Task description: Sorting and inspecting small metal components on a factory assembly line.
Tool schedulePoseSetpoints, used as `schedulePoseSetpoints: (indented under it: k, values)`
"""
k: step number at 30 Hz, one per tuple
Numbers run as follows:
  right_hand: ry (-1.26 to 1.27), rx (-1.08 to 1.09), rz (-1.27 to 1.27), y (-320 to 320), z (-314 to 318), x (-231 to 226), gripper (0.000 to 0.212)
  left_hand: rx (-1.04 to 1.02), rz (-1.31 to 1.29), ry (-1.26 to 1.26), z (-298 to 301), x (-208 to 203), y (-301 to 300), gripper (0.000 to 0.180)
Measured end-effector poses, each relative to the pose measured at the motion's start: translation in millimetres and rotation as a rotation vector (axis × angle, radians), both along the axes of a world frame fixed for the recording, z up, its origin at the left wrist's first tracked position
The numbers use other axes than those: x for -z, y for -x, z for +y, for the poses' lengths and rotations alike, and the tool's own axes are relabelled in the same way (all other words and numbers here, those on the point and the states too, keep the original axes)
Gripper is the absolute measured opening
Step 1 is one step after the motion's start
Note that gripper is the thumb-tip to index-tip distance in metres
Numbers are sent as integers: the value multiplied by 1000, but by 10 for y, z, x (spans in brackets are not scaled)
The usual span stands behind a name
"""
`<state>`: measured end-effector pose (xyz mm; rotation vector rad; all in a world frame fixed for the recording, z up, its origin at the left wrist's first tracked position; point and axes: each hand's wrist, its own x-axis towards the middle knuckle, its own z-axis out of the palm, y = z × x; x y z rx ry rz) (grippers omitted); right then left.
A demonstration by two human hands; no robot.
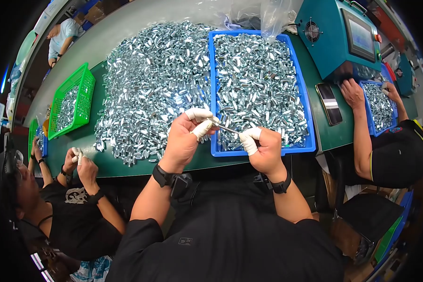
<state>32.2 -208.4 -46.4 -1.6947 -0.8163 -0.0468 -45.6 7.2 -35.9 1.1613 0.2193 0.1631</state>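
White finger covers wrap the thumb and forefinger of my left hand (185, 138), which is closed in a pinch. My right hand (265, 145), covered the same way, grips one end of a thin metal rod (228, 129). The rod's other end reaches my left fingertips. A small piece may be pinched there, but the fingers hide it. Both hands are over the front of a blue tray (213, 94) full of short shiny metal pieces (256, 80). To the left, a large heap of similar pieces (160, 80) covers the green table.
A green basket (87, 94) of metal pieces stands left of the heap. A phone (329, 104) lies right of the tray, below a teal machine (333, 42) with a screen. People's hands (82, 167) work at left, and another person's hand (353, 93) rests near the machine.
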Motion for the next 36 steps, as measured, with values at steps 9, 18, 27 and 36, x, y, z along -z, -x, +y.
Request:
schedulePoseSetpoints:
  k: [9, 18, 27, 36]
  values:
    - [4, -65, -140, -28, 53, 5, 12, 204, 286, -363, -146, -74, 7, 4]
    - [27, -176, 5, -76, -32, 22, 13, 167, -57, -678, -223, -87, 1, 8]
    - [-41, -85, 12, -42, -13, 27, 18, 115, -150, -621, -249, -66, -18, 16]
    - [-175, -1, 116, -7, -54, 86, 21, 59, -166, -265, -54, -281, -304, 24]
